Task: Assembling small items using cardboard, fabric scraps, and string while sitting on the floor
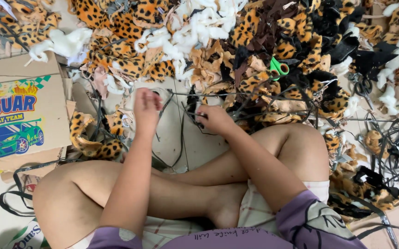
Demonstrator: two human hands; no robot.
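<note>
Nearest, the person's crossed bare legs (162, 193) hide the floor beneath them. Beyond, the left hand (146, 110) is motion-blurred, so I cannot tell how its fingers stand. The right hand (214, 119) is curled together, seemingly pinching a thin dark strip (181, 133), though the grip is hard to make out. At left lies one printed cardboard sheet (22, 120). Farthest, a leopard-print fabric scrap heap (255, 46) half buries one green-handled scissors (278, 68).

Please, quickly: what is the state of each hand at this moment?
Left hand: raised and blurred; whether it holds anything cannot be told.
Right hand: closed, pinching a thin dark strip near the scrap pile.
</note>
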